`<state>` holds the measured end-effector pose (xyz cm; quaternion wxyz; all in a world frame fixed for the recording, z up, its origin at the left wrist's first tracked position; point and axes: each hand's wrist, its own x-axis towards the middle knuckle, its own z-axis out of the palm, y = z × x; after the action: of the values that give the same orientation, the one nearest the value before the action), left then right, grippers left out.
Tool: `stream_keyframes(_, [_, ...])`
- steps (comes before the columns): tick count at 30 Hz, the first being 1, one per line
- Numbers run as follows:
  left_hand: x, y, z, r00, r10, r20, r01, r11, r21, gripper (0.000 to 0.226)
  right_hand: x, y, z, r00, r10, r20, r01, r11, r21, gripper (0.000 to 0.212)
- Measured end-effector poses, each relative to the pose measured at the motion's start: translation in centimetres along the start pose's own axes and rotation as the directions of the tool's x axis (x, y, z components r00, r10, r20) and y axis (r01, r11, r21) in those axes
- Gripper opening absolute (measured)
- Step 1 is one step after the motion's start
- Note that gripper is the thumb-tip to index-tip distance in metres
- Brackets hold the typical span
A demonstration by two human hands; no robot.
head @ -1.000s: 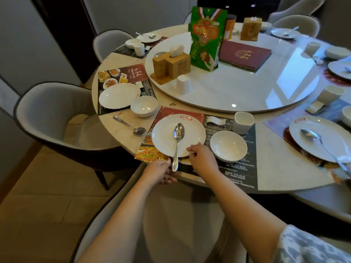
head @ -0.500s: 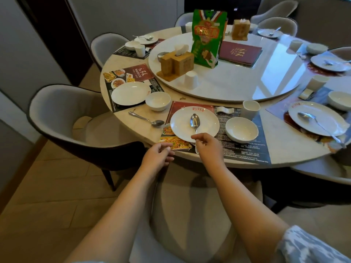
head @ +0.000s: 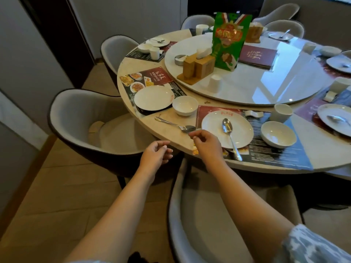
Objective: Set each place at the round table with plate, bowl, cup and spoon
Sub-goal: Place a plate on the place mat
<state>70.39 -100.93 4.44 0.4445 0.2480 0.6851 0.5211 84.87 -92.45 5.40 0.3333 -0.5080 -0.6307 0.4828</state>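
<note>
Hands have left the near plate point(head: 227, 129); right hand point(head: 206, 147) reaches, loosely curled, for the stray spoon point(head: 175, 124); left hand point(head: 154, 155) curled, empty.

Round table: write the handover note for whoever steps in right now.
Left hand empty, loosely curled, off the table edge.
Right hand empty, fingers curled just short of the loose spoon on the bare table.
Near place done: plate with spoon on it, bowl, cup.
Left place has plate and bowl; no cup seen there.
Left: put the loose spoon on that plate, add a cup.
</note>
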Motion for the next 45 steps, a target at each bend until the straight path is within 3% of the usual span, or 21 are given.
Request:
stream_keyframes(10, [8.4, 2.2, -12.0, 0.991, 0.022, 0.130, -0.030, 0.997, 0.065, 0.021, 3.4, -4.0, 12.6, 0.976, 0.183, -0.114, -0.164, 0.973, 0.163, 0.023])
stream_keyframes(16, [13.9, 3.0, -15.3, 0.993, 0.044, 0.110, -0.051, 0.997, 0.065, 0.020, 7.4, -4.9, 16.8, 0.932, 0.330, -0.147, -0.302, 0.935, 0.184, 0.024])
stream_keyframes(23, [23.8, 4.2, -16.4, 0.999, 0.032, 0.044, -0.037, 0.990, 0.133, 0.016, 14.7, -4.2, 19.9, 0.870, 0.450, -0.201, -0.411, 0.887, 0.210, 0.041])
stream_keyframes(26, [28.8, 5.3, -16.0, 0.999, 0.049, 0.014, -0.050, 0.968, 0.245, 0.016, 17.9, -3.5, 21.2, 0.826, 0.507, -0.247, -0.447, 0.856, 0.260, 0.052])
stream_keyframes(33, [37.1, 8.0, -14.3, 0.998, 0.063, 0.007, -0.059, 0.884, 0.463, 0.043, 23.3, -3.0, 23.3, 0.701, 0.633, -0.327, -0.551, 0.773, 0.315, 0.045])
stream_keyframes(39, [39.6, 8.4, -13.8, 0.992, 0.035, 0.117, -0.094, 0.830, 0.550, 0.030, 24.7, -2.7, 23.2, 0.628, 0.683, -0.373, -0.628, 0.727, 0.275, 0.040])
stream_keyframes(43, [40.7, 8.4, -14.4, 0.997, -0.005, 0.076, -0.034, 0.858, 0.512, 0.031, 25.2, -3.6, 23.7, 0.583, 0.703, -0.408, -0.661, 0.702, 0.265, 0.038])
stream_keyframes(45, [41.4, 8.6, -15.4, 0.999, -0.023, 0.048, -0.003, 0.877, 0.481, 0.032, 25.6, -4.2, 24.6, 0.593, 0.688, -0.418, -0.647, 0.716, 0.262, 0.036])
